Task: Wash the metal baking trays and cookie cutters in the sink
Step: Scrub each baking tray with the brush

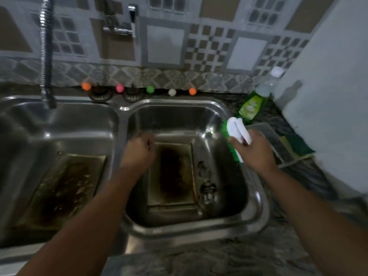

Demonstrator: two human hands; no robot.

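Dim, greenish indoor light. Soft glare streaks the steel sink rim (179, 103), while the basin floors lie in shadow. The whole frame is soft with motion blur; wide-angle distortion bends the wall tiles (209, 50) and edges.

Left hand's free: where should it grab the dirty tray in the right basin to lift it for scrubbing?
Probably the far short rim of the baking tray, coming from above. The tray lies flat on the right basin floor, so only its raised edge offers a pinch. The left hand hovers by that end, while the right hand holds the scrub brush.
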